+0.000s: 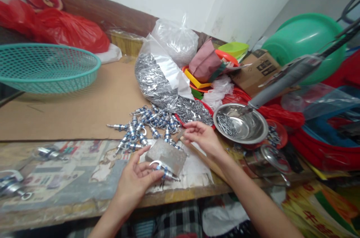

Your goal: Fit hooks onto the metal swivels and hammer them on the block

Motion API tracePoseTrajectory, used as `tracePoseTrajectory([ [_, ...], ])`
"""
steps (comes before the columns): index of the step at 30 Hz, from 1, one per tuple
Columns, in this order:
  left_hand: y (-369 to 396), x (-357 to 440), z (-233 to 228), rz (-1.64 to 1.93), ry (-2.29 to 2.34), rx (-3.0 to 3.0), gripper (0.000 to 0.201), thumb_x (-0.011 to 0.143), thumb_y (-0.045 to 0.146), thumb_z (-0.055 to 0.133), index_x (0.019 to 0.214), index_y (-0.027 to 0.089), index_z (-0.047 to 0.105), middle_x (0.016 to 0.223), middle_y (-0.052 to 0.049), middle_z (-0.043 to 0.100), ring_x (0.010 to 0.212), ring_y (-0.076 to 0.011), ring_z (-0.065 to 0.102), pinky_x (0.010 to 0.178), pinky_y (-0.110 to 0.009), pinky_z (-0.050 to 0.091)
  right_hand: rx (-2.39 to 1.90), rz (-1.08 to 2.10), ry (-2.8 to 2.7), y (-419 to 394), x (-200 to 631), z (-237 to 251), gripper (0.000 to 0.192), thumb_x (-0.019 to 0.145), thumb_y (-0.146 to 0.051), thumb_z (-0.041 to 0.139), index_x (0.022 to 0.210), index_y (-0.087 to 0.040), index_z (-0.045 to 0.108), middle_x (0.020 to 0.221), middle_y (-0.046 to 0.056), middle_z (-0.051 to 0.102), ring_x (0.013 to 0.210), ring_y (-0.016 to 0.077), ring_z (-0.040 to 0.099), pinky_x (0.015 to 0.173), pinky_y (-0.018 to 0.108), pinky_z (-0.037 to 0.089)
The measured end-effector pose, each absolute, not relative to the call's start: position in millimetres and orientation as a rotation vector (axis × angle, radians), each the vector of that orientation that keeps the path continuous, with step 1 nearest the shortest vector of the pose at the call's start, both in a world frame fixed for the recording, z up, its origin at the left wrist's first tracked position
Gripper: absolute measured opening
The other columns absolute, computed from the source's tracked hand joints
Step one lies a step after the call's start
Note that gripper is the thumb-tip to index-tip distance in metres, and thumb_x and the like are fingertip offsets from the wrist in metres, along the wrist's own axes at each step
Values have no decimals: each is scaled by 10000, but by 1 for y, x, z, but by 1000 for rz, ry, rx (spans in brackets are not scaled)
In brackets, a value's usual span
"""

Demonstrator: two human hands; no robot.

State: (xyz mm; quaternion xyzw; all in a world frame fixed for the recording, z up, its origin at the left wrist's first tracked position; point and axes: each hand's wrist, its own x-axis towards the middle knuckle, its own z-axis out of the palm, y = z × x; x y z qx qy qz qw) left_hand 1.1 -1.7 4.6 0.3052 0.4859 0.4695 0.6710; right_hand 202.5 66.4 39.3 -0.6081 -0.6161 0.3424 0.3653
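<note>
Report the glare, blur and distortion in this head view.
Head view: soft, even light; glare on the steel bowl and the clear bag of metal parts; the grey handle at right is motion-smeared; straight edges bow toward the frame borders; the left hand and right hand are fairly sharp.

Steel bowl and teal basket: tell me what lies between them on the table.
In the head view, between the steel bowl and the teal basket lie a heap of blue-and-silver parts, a clear bag of small metal pieces and bare cardboard.
</note>
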Motion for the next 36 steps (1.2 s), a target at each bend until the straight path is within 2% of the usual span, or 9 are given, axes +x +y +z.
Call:
tracePoseTrajectory([
  [1,-2,1,5,1062,1090,677,835,490,222,799,1211,179,381,608,32,657,602,-190,670,589,-288,530,-1422,1108,-1551,52,190,41,271,677,-191,631,944,-155,612,721,5,664,585,122,629,568,261,531],
  [3,-2,2,6,1071,1079,655,834,489,217,800,1211,175,384,602,30,663,591,-174,663,593,-276,527,-1276,1308,-1503,31,169,39,265,642,-141,642,905,-163,617,691,-6,662,599,116,627,588,246,518],
  [8,-2,2,6,1086,1058,648,827,493,186,795,1211,170,385,607,27,673,594,-155,657,605,-259,526,-1193,1368,-1619,22,154,30,323,674,-66,572,980,-166,598,683,-9,658,622,110,619,622,228,488],
  [11,-2,2,5,1088,1066,663,824,488,176,796,1207,163,393,606,27,674,590,-147,652,597,-246,525,-1206,1241,-1851,26,158,38,357,685,-38,553,1020,-158,583,699,2,653,623,119,611,600,223,481],
  [17,-1,1,-1,1080,1054,639,856,480,195,805,1222,164,379,610,34,663,591,-144,643,595,-249,525,-1214,590,-2418,10,171,60,327,739,-20,478,989,-190,604,926,74,651,863,189,588,770,310,455],
  [19,-1,2,-3,1085,1052,636,859,478,205,806,1223,168,381,615,35,660,592,-147,643,594,-253,527,-1284,611,-2269,6,170,55,284,743,-36,481,945,-192,607,874,59,643,818,175,583,738,297,457],
  [24,-1,1,-2,1094,1036,635,851,486,198,803,1221,167,375,613,33,661,598,-150,648,607,-265,528,-1443,1017,-1540,6,146,29,193,692,-136,594,879,-185,580,588,-43,553,512,98,509,495,199,418],
  [29,-1,1,-1,1097,1022,647,846,487,192,797,1217,152,371,604,29,663,603,-164,656,609,-278,529,-1393,814,-1615,2,132,22,119,678,-133,590,711,-199,684,630,3,602,615,131,546,567,234,422],
  [36,-1,2,-1,1096,1032,641,856,477,194,804,1217,144,376,596,29,672,572,-133,639,594,-238,528,-1455,837,-1700,11,134,24,193,629,-47,581,594,-191,704,548,-10,567,522,104,519,493,210,381],
])
